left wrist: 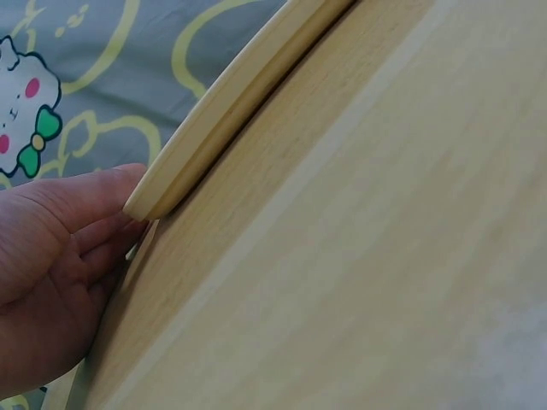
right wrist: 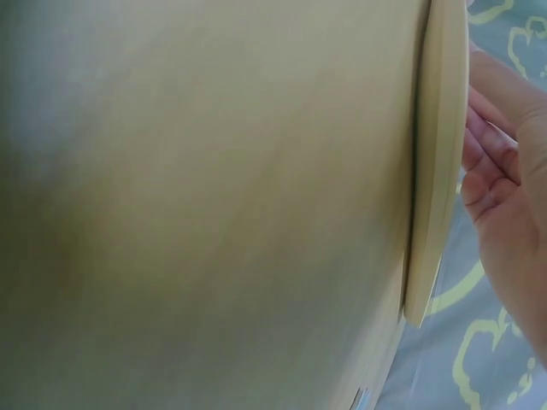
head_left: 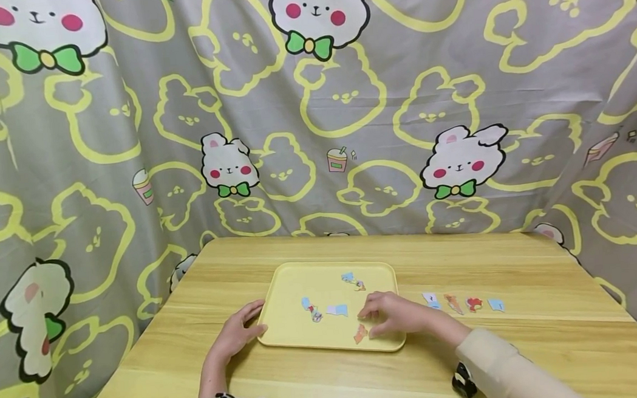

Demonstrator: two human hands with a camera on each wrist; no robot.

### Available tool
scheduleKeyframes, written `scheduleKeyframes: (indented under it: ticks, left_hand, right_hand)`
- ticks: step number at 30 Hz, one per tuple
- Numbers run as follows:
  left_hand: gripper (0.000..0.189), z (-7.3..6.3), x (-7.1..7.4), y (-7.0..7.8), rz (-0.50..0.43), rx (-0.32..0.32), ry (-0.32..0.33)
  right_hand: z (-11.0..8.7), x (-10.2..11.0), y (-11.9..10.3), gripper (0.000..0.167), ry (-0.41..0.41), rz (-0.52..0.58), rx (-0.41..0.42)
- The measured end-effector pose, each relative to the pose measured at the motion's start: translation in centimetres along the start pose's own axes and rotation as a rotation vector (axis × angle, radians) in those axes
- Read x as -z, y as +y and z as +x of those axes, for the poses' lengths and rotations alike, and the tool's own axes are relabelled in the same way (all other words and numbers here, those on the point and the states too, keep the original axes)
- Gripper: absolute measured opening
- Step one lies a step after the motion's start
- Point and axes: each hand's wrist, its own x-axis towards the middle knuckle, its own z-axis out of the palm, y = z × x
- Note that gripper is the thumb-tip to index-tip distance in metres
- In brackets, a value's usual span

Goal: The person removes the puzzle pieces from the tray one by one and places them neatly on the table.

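Note:
My left hand (head_left: 240, 328) is at the left edge of a pale yellow tray (head_left: 291, 337), its thumb on the rim and fingers along the outer side. In the left wrist view the thumb (left wrist: 107, 186) meets the tray's corner. Over the tray's right part, my right hand (head_left: 393, 313) has thumb and forefinger spread apart. Near its thumb tip lies an orange puzzle piece (head_left: 361, 333). Other printed pieces lie on the tray: a pink-and-blue one (head_left: 337, 310), a blue-topped pair (head_left: 316, 315) and another pair (head_left: 347, 277) towards the back.
Right of the tray, several pieces lie in a row on the wooden table (head_left: 319, 381): a white-and-blue one (head_left: 430, 298), an orange one (head_left: 453, 303), a red one (head_left: 474, 304) and a light blue one (head_left: 496, 305). A patterned grey curtain (head_left: 291, 115) surrounds the table's back and sides.

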Motion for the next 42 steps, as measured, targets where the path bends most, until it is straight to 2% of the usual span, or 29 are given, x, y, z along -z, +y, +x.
scheduleKeyframes:
  ticks: [5,16,22,26,33,42]
  left_hand:
    - [0.057,0.14,-0.05,-0.18,-0.003,-0.002,0.005]
    - [0.057,0.18,-0.08,-0.3,0.001,0.0,0.008]
    - [0.058,0.16,-0.07,-0.17,0.03,-0.022,0.007]
    - [0.058,0.18,-0.06,-0.17,0.019,-0.01,0.009]
    - [0.057,0.06,-0.08,-0.15,0.004,0.007,0.005]
    - [0.058,0.06,-0.1,-0.08,-0.012,0.006,0.002]
  right_hand:
    - [0.42,-0.22,-0.11,0.034,0.008,-0.062,0.069]
    - [0.8,-0.88,-0.02,0.015,0.033,-0.133,0.136]
    - [0.77,-0.88,-0.18,0.01,0.06,-0.166,0.196]
    - [0.74,-0.85,-0.18,0.011,0.07,-0.158,0.208]
    - [0.47,-0.67,-0.02,0.013,0.144,-0.026,0.179]
    - [-0.02,-0.41,0.07,0.015,0.177,0.095,0.052]
